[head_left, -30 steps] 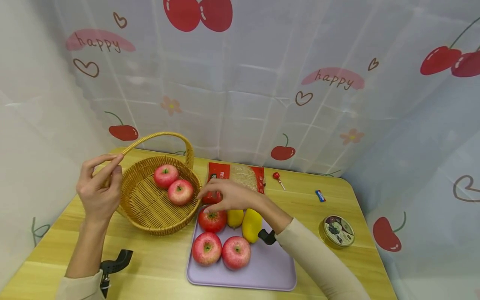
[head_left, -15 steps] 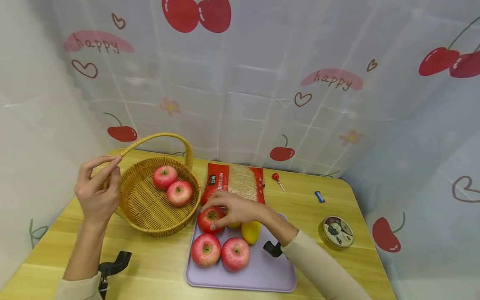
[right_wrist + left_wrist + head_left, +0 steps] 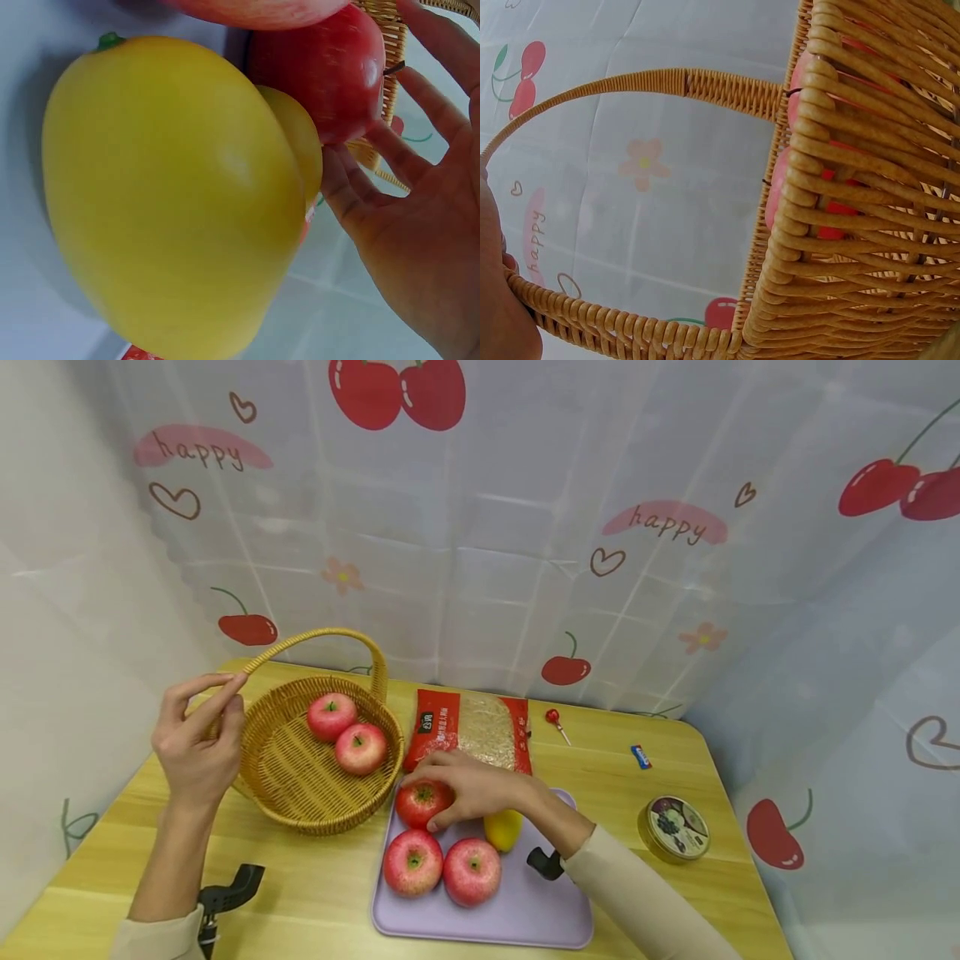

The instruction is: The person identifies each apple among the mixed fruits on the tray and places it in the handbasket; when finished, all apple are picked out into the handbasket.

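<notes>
My left hand (image 3: 197, 743) grips the handle (image 3: 330, 632) of a yellow wicker basket (image 3: 300, 818). Two pink apples (image 3: 362, 748) lie inside it. On a lilac tray (image 3: 525, 918), my right hand (image 3: 472, 785) curls its fingers round a deep red apple (image 3: 422, 802) at the back left corner. The right wrist view shows fingertips against that apple (image 3: 322, 75), its stem pointing toward the hand. Two larger pink apples (image 3: 472, 871) sit in front. A yellow mango-like fruit (image 3: 172, 195) lies beside the hand, with a smaller yellow fruit (image 3: 296, 142) mostly hidden behind it.
A red bag of dry noodles (image 3: 487, 727) lies behind the tray. To the right are a lollipop (image 3: 555, 721), a small blue wrapped candy (image 3: 641, 757) and a round tin (image 3: 675, 828). A printed curtain (image 3: 480, 568) rises along the table's back edge.
My right hand has moved down from above the red apple and now has its thumb and fingers round it. My left hand keeps its hold on the basket handle.
</notes>
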Available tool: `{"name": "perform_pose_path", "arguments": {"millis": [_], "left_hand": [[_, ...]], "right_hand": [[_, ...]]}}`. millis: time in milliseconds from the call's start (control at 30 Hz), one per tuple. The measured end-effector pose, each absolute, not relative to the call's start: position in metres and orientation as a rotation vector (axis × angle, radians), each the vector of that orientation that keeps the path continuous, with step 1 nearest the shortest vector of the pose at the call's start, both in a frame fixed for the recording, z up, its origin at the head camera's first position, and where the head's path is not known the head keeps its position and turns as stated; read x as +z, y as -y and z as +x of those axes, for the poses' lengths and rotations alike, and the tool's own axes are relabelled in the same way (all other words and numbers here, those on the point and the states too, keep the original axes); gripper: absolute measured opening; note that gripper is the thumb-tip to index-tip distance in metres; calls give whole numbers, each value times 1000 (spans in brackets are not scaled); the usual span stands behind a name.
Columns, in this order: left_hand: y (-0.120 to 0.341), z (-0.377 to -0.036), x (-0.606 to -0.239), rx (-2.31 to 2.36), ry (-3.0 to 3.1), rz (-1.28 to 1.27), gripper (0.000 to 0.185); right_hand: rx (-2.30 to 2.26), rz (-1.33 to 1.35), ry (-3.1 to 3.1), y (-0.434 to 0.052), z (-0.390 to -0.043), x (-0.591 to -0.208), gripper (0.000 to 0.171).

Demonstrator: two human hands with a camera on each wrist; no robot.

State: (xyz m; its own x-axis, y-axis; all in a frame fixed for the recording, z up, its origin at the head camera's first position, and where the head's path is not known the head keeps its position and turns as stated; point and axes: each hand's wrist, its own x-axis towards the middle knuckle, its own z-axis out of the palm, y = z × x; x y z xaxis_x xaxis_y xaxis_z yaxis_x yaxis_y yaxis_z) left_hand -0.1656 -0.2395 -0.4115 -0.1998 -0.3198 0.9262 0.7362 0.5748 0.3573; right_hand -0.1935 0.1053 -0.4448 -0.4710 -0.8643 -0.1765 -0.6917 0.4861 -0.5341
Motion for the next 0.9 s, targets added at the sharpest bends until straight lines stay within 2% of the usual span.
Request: {"name": "perform_pose_path", "arguments": {"millis": [900], "left_hand": [[237,-166,-410,-1001,1467,-366,16]], "right_hand": [[-350,-1294,-2307,-88,-201,-451,65]]}}
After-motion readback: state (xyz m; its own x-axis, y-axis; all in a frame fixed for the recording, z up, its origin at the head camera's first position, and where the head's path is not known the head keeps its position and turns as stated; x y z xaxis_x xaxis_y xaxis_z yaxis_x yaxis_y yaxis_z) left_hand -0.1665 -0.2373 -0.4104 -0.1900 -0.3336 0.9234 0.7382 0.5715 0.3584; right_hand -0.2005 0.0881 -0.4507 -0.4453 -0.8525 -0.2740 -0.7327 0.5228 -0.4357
